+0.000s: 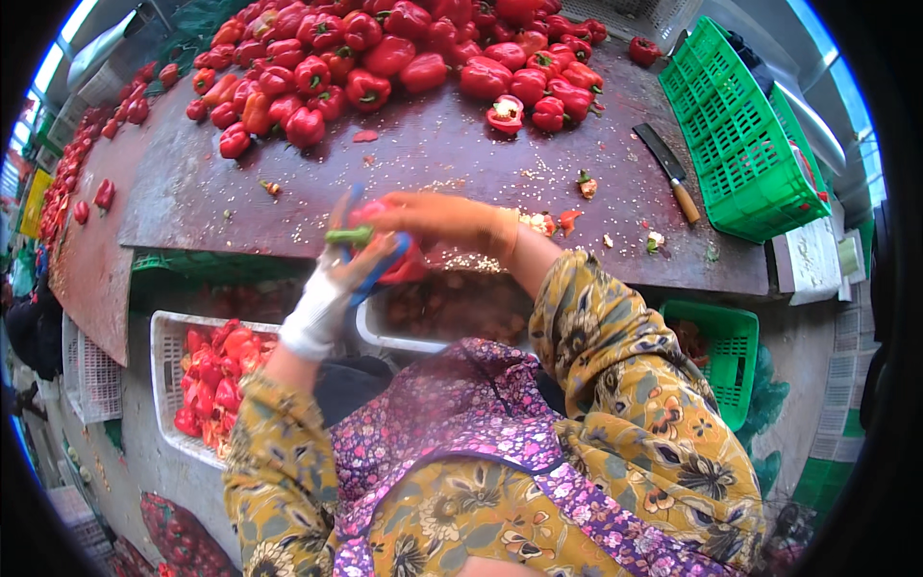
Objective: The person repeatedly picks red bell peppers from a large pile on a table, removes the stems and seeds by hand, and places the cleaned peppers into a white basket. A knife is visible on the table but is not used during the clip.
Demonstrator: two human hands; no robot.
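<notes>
A red bell pepper (405, 265) with a green stem (350, 236) is held between my two hands, above the front edge of the table. My left hand (322, 292), in a white glove with blue on it, grips the pepper from the left near the stem. From the right, my right hand (454, 220) in an orange glove closes over its top. Motion blurs the fingers, so I cannot tell whether the blue part is glove or a tool. Below the hands is a white-rimmed tub (404, 343) with dark, blurred contents.
Many red peppers (389, 56) are heaped at the table's (433, 155) back. Scattered seeds, a halved pepper (505, 114) and a cleaver (663, 155) lie on it. A green crate (750, 137) stands right. Below are a white crate (164, 382) of cut peppers and a green basket (743, 360).
</notes>
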